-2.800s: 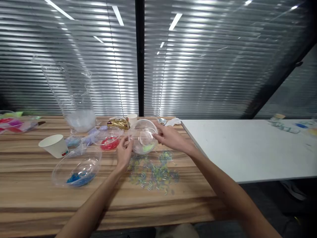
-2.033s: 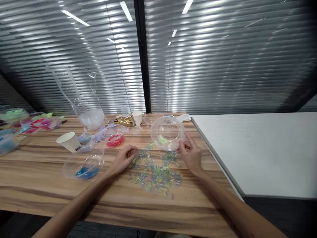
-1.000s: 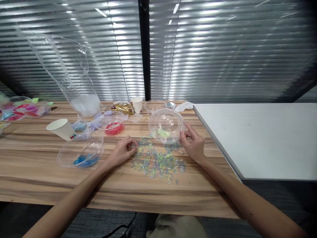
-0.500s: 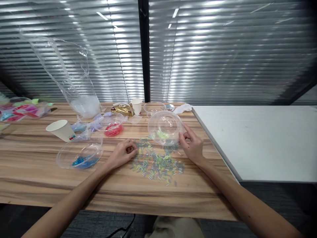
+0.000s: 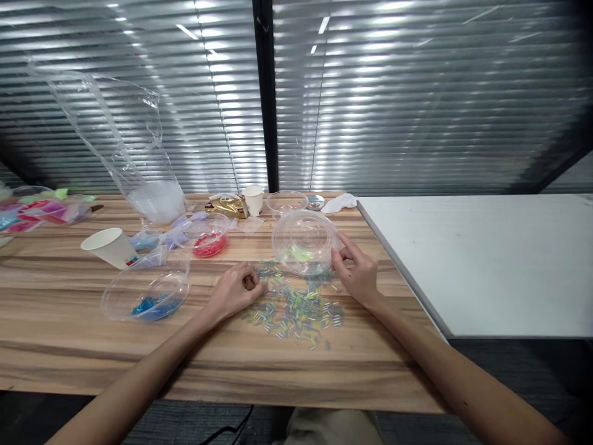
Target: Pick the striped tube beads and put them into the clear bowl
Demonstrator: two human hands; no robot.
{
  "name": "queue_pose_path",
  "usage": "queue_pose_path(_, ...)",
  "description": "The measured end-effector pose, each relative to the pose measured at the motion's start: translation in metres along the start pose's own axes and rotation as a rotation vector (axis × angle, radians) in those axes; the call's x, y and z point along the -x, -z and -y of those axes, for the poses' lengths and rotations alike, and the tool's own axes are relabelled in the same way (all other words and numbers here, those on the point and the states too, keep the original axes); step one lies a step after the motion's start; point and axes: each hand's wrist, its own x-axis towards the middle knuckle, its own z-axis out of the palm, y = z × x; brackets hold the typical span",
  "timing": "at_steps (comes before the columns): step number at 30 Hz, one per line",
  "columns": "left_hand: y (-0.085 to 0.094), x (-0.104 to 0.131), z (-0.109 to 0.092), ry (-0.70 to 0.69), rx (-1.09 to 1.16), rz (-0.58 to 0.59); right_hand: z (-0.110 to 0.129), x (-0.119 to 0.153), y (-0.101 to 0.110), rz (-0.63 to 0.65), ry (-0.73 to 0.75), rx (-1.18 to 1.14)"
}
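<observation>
My right hand [image 5: 356,272] grips the right rim of a clear plastic bowl [image 5: 306,238], which is tilted above the table and has a few yellow-green pieces in its lower part. Below it, small tube beads [image 5: 296,309] in yellow, green and grey-blue lie scattered on the wood. My left hand [image 5: 234,290] rests at the left edge of these beads, its fingers curled and thumb close to the forefinger; whatever it may pinch is too small to make out. To its left stands a clear bowl with blue beads [image 5: 156,306]. Another bowl with red beads [image 5: 210,245] is farther back.
On the wooden table [image 5: 222,371] a paper cup [image 5: 111,247] leans at the left, and another cup [image 5: 252,201] stands at the back beside a gold packet [image 5: 226,206]. A tall clear bag [image 5: 157,201] is behind. A white table [image 5: 482,266] adjoins at the right.
My left hand has shifted slightly right along the beads, and its thumb reaches farther out. The right hand keeps its grip on the tilted bowl. The view has turned a little.
</observation>
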Motion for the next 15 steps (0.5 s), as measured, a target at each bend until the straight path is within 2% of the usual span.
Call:
queue_pose_path(9,0.0013,-0.001,-0.0008,0.021,-0.01,0.008,0.001,-0.0015,0.0,-0.02,0.076,0.01)
queue_pose_path(15,0.0019,-0.0007,0.001,0.01,0.01,-0.016,0.0009,-0.0009,-0.0002,-0.01,0.063,0.003)
